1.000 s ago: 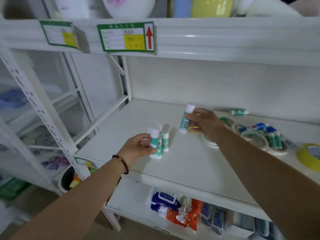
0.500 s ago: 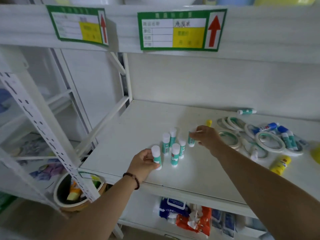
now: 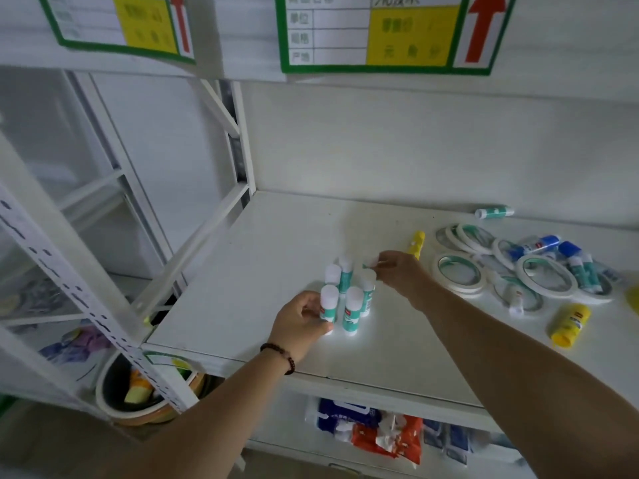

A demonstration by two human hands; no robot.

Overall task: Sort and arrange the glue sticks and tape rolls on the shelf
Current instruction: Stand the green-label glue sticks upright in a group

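Observation:
Several teal-and-white glue sticks (image 3: pixel 353 311) stand upright in a tight cluster on the white shelf (image 3: pixel 262 271). My left hand (image 3: pixel 300 323) grips the front-left stick (image 3: pixel 329 303) of the cluster. My right hand (image 3: pixel 401 273) pinches another white-capped stick (image 3: pixel 371 261) at the cluster's back right. To the right lie several white tape rolls (image 3: pixel 460 274), blue-capped glue sticks (image 3: pixel 539 244), a lone teal stick (image 3: pixel 494 212) by the back wall and two yellow glue sticks (image 3: pixel 416 243), one of them large (image 3: pixel 568 324).
The shelf's front edge (image 3: pixel 345 375) runs below my arms. A white frame post with a diagonal brace (image 3: pixel 207 233) bounds the shelf's left side. Green-bordered labels (image 3: pixel 387 32) hang on the shelf above. Packaged goods (image 3: pixel 383 433) sit on the shelf below, and a bowl (image 3: pixel 138 395) stands at lower left.
My right hand brought a glue stick from beside the tape rolls to the cluster's back right. My left hand stayed at the front of the cluster. The view came closer and lower.

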